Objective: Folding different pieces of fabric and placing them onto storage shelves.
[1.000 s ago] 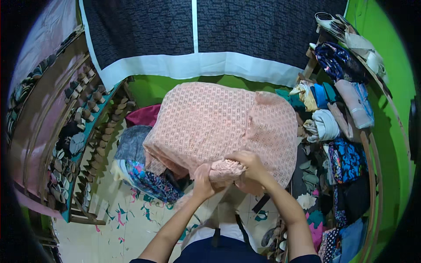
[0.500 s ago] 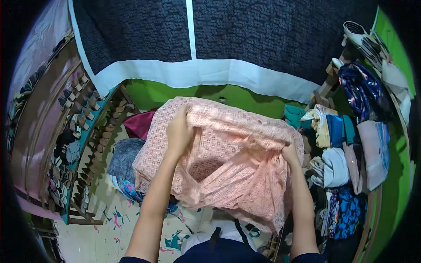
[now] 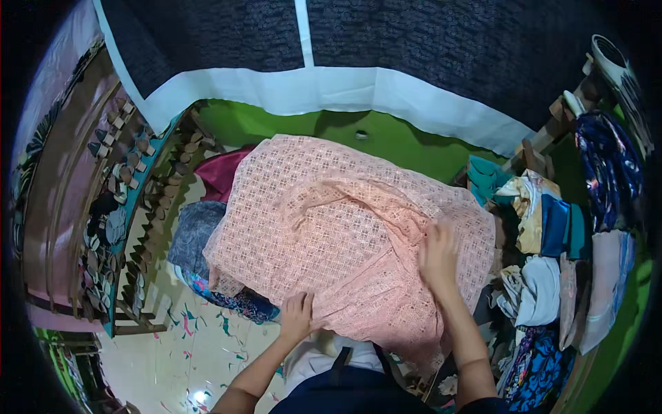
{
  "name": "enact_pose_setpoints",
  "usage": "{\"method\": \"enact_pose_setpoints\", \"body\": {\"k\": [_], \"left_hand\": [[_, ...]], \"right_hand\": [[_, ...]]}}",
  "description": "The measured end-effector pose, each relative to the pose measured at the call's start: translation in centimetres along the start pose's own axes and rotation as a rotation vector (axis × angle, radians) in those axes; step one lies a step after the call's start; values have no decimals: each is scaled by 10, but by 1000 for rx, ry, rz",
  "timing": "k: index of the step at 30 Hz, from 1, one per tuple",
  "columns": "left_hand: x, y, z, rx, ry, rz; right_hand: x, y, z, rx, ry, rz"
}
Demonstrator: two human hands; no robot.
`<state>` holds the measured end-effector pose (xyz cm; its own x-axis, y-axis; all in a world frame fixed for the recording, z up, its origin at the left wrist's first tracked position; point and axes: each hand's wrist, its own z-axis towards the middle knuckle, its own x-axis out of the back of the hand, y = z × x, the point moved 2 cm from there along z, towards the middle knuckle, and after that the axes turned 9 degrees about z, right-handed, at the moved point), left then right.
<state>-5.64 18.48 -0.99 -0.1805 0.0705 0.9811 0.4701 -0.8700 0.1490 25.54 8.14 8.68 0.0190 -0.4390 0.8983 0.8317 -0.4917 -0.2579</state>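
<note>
A large piece of pink lace fabric (image 3: 324, 255) lies spread over a pile in front of me, its upper part wrinkled into a curved fold. At its near left edge, my left hand (image 3: 296, 316) grips the hem with bent fingers. My right hand (image 3: 439, 259) is farther in on the right side, closed on bunched lace where several creases meet. Its fingertips are slightly smeared by motion. Most of what lies under the lace is hidden. Dark red cloth (image 3: 221, 174), a grey-blue bundle (image 3: 195, 238) and floral cloth (image 3: 234, 302) stick out on the left.
A rack of wooden pegs and shoe-like shapes (image 3: 141, 200) stands at left. Folded cloths (image 3: 541, 290) are stacked at right, below a shiny dark blue bundle (image 3: 607, 165). A dark curtain with a white border (image 3: 345, 90) hangs ahead. Fabric scraps (image 3: 189, 321) litter the tiled floor.
The raised, rolled part of the lace has come down and lies flatter. My left hand has moved from the far side to the near edge; my right hand has shifted slightly left.
</note>
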Motion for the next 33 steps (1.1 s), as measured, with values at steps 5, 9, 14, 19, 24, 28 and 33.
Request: {"method": "enact_pose_setpoints", "body": {"k": [5,9,14,19,24,28,33], "left_hand": [[-22,-19,-20,-183,-58,-125],[5,-27,-17,-120,-25,-310],[16,-36,-35,65,-43,-402],[-4,-85,-51,170,-207,-452],[-4,-163,-74,130,-270,-179],[-5,-197,-80,302,-294,-506],[61,-188,-52,59,-373,-349]], "right_hand": [[-35,-101,-38,341,-642,456],[-55,-155,-68,551,-548,607],[-46,-195,-62,495,-987,612],[5,-189,-44,398,-742,772],[2,-165,-51,226,-635,666],[-14,-165,-58,96,-557,620],[-21,-124,-51,-125,-369,570]]}}
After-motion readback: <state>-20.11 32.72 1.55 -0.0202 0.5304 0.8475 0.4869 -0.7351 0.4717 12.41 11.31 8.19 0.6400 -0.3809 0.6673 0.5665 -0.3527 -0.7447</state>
